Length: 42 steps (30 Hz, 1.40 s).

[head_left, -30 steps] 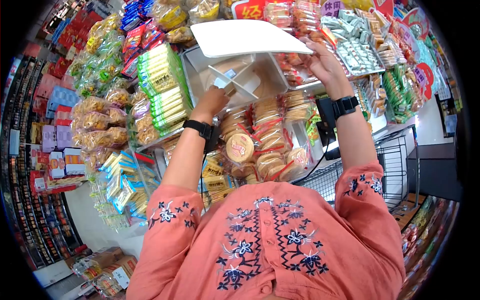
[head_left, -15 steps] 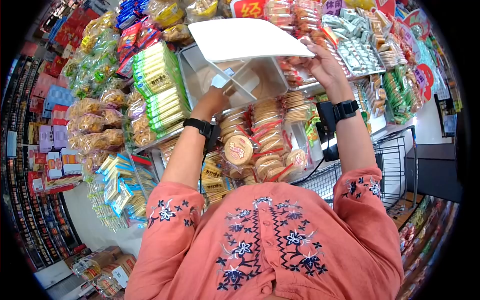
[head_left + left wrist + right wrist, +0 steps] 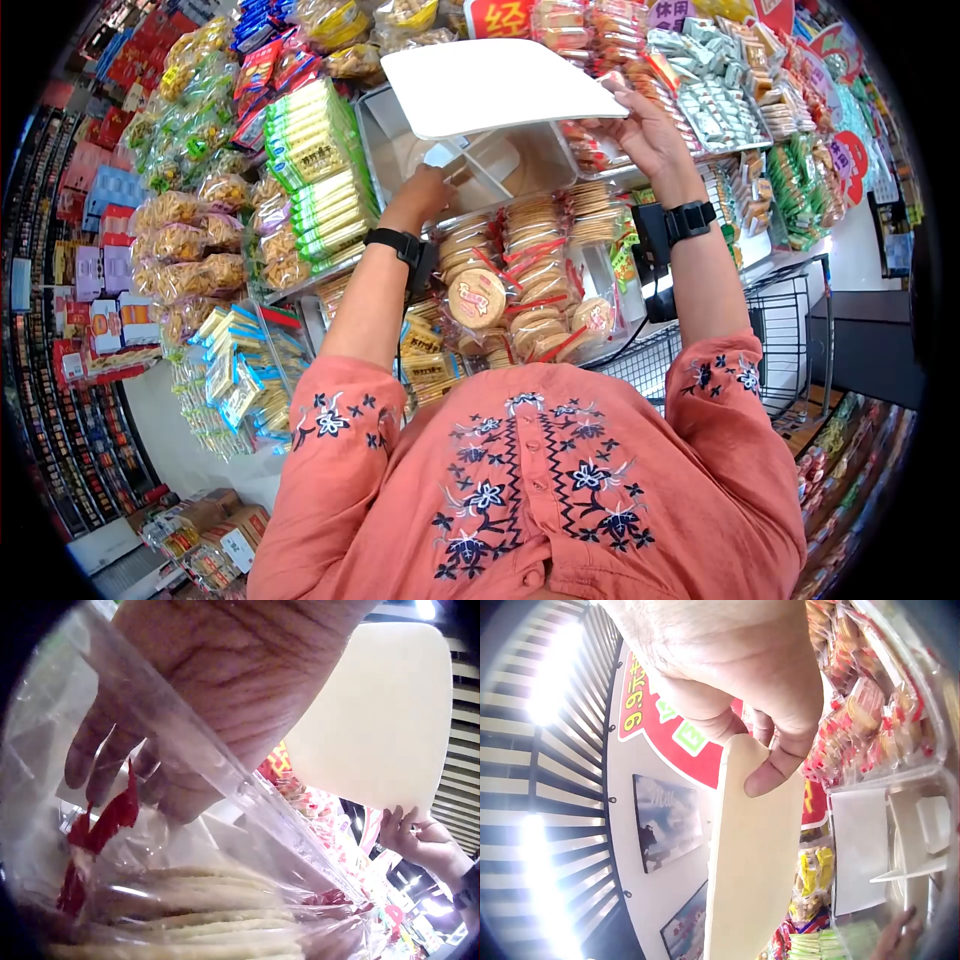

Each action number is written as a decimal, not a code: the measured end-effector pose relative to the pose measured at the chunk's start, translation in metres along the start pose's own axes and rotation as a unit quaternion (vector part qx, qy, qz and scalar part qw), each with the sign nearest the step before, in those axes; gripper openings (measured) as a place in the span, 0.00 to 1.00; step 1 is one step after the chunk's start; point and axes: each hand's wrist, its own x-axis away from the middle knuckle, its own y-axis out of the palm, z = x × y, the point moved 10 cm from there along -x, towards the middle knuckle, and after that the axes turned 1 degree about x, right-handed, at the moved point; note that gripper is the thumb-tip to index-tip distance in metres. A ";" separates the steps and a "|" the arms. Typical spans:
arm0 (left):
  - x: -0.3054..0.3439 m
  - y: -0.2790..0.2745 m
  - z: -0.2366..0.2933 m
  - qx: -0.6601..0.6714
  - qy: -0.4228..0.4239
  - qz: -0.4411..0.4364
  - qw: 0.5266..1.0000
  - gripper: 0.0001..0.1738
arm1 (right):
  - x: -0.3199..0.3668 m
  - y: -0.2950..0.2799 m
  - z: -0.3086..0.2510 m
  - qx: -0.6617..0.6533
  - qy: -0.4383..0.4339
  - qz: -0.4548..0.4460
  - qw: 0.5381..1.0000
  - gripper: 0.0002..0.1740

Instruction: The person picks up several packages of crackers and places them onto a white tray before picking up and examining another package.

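Note:
My right hand pinches the right corner of a thin white board, thumb on one face and fingers on the other. The board is tilted above a clear plastic bin, overlapping its back part in the head view. Inside the bin stands a white cross-shaped divider. My left hand reaches into the bin, its fingers right at the divider; I cannot tell whether they grip it. In the left wrist view, the fingers point down behind the clear wall. Bagged round biscuits lie just in front.
Green-wrapped snack packs are stacked left of the bin, and blue-and-yellow packs lie nearer. Grey-wrapped sweets fill a tray at the back right. A wire shopping cart stands at my right.
The left hand has shifted slightly left and down inside the bin. The white board is lowered a little at its front edge, covering more of the divider. The right hand keeps hold of it.

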 end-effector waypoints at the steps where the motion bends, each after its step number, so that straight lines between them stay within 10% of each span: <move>1: -0.003 0.001 -0.002 -0.003 -0.002 0.001 1.000 0.24 | -0.001 0.000 0.000 0.001 0.000 -0.005 1.000 0.19; 24: 0.035 -0.092 0.011 0.154 0.045 0.164 0.973 0.20 | 0.000 0.002 -0.001 0.033 -0.017 -0.031 0.999 0.21; 28: 0.058 -0.106 0.006 0.310 -0.071 0.122 0.940 0.22 | 0.001 0.002 0.002 0.008 -0.022 -0.019 1.000 0.20; 42: 0.123 -0.104 0.037 0.604 -0.057 0.189 0.772 0.23 | 0.018 0.022 0.004 0.054 -0.049 0.006 0.997 0.20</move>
